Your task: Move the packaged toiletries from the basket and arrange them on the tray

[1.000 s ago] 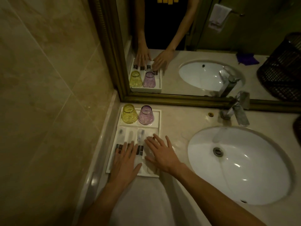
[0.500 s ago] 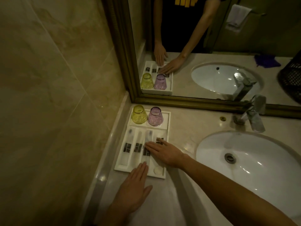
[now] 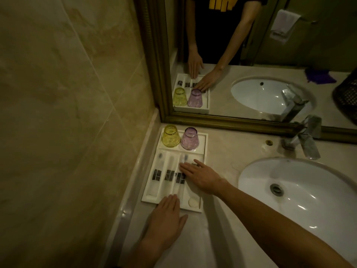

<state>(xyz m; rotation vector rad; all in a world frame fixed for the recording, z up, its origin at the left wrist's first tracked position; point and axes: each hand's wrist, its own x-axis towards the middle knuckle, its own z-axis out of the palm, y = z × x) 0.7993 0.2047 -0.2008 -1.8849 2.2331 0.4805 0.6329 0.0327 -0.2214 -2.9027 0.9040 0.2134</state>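
A white tray (image 3: 203,151) sits on the counter in the corner by the wall. Several long clear toiletry packets with dark labels (image 3: 170,175) lie side by side in its slots, and a small round white item (image 3: 192,202) rests in the near right compartment. My right hand (image 3: 201,176) lies flat, fingers spread, over the right-hand packets. Fingers together and holding nothing, my left hand (image 3: 166,219) rests flat on the counter, its fingertips on the tray's near edge. The dark basket (image 3: 345,95) shows only in the mirror, at the right edge.
An upturned yellow glass (image 3: 170,136) and purple glass (image 3: 189,138) stand in the tray's far compartment. A white sink (image 3: 301,192) with a chrome tap (image 3: 303,139) lies to the right. The framed mirror (image 3: 251,55) and tiled wall (image 3: 67,113) close off the back and left.
My left hand has slid back off the packets to the tray's near edge. My right hand has stayed pressed on the right-hand packets. The camera has shifted left and slightly closer.
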